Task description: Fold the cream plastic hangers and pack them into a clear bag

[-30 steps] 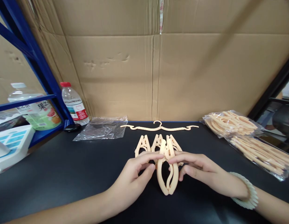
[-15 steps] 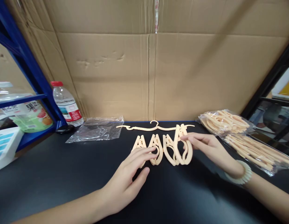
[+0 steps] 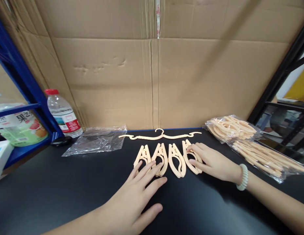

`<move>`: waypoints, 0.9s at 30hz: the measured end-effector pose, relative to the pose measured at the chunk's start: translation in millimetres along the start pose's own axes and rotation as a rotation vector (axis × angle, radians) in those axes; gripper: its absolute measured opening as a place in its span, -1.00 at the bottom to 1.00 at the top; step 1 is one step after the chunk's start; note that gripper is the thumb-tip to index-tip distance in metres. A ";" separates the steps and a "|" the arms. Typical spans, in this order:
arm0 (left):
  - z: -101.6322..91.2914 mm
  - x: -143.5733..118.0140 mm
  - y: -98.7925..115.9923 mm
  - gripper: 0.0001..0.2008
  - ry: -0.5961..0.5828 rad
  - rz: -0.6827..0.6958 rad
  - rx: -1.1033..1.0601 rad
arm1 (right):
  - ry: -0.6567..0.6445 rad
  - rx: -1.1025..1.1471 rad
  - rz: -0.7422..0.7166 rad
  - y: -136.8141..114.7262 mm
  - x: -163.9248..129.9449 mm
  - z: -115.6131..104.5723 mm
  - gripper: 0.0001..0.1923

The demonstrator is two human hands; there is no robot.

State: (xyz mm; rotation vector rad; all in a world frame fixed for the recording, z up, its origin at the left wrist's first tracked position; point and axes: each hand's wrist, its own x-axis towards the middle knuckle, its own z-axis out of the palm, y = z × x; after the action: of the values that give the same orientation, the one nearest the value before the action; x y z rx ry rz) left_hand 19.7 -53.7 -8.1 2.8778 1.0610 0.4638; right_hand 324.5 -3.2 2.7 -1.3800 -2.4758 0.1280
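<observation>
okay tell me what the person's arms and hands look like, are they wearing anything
Both forearms are bare, with no sleeves or gloves in view. The right hand has a bracelet of pale, whitish-green beads around its wrist. The left hand wears nothing; no rings or watch are visible.

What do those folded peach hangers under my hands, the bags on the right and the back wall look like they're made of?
Folded hangers: likely moulded plastic, matte peach, thin uniform ribs. Bags: clear glossy plastic film, crinkled and glinting. Back wall: brown corrugated cardboard, with creases and a taped seam.
</observation>
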 end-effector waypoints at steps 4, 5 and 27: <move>1.3 0.5 -0.4 -0.53 -0.026 -0.029 -0.004 | -0.031 -0.035 -0.026 -1.7 -0.1 -2.0 -0.70; 1.4 0.9 -0.4 -0.54 -0.027 -0.028 -0.007 | -0.034 -0.041 -0.030 -2.3 -0.2 -2.9 -0.70; 9.5 0.0 -5.8 -0.25 -0.030 -0.162 0.065 | -0.151 -0.042 -0.272 -37.1 1.1 24.6 -0.24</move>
State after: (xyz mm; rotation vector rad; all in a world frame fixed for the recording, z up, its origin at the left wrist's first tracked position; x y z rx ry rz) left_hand 18.8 -48.6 -18.0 2.8125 1.3150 0.3831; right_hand 286.1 -20.4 -12.1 -1.0693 -2.7783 0.1246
